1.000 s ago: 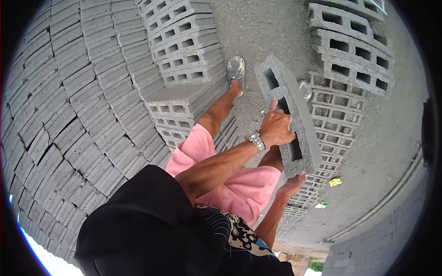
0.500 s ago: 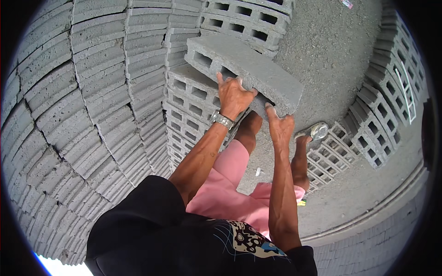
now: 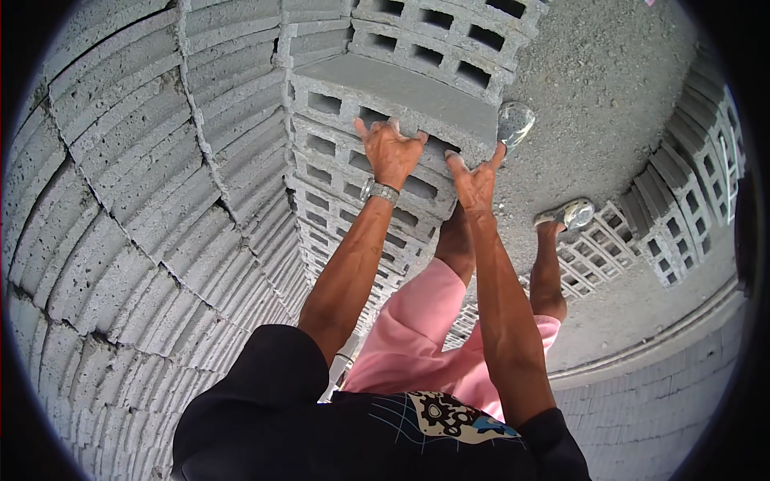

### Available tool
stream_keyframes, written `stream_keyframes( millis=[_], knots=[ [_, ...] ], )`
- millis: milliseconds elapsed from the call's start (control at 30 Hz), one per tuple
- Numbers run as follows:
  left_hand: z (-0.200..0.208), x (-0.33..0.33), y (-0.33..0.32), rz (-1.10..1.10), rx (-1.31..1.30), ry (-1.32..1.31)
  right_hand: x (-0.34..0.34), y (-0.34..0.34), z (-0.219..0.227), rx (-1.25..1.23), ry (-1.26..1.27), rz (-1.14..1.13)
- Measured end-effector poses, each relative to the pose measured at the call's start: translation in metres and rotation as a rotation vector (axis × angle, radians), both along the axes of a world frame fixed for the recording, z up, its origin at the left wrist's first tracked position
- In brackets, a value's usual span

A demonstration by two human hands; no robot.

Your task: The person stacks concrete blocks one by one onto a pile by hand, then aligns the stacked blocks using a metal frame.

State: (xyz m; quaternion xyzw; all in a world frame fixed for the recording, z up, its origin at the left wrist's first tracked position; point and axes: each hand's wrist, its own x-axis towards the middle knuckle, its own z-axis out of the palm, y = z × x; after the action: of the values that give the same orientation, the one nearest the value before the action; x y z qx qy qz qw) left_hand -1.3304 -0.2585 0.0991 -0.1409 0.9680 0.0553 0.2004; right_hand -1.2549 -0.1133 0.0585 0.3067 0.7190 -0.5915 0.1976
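Note:
A grey hollow concrete block (image 3: 409,86) lies level along the top of a stack of similar blocks (image 3: 321,175), its openings facing me. My left hand (image 3: 393,156), with a metal watch (image 3: 378,191) on its wrist, is closed on the block's near face, fingertips at the middle openings. At the block's right end my right hand (image 3: 476,180) pinches the end wall, thumb by the last opening and a finger along the outer end. Parts of the fingers are hidden inside the openings.
A tall wall of stacked blocks (image 3: 128,200) rises close on my left. Another hollow-block stack (image 3: 449,40) stands just beyond the held block. More blocks (image 3: 678,212) are piled at the right, over gravelly ground (image 3: 593,104) where my shoes (image 3: 573,214) rest.
The block has swung from a slanted position above the stack to lying in line on it. Both hands moved with it, still holding on. One shoe now shows beyond the block's right end.

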Motion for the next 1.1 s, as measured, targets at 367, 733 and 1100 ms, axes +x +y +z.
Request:
stream_keyframes(
  millis=[367,733,1100],
  knots=[
    [0.033,-0.015,-0.023,-0.179,0.031,-0.3,0.0,0.044,0.018,0.085,-0.155,0.347],
    [0.074,-0.072,0.169,-0.67,0.182,-0.041,0.149,0.28,-0.008,-0.022,-0.474,-0.435],
    [-0.041,0.122,0.657,-2.046,0.539,-0.048,0.301,0.382,0.026,-0.359,-0.39,-1.187]
  ],
)
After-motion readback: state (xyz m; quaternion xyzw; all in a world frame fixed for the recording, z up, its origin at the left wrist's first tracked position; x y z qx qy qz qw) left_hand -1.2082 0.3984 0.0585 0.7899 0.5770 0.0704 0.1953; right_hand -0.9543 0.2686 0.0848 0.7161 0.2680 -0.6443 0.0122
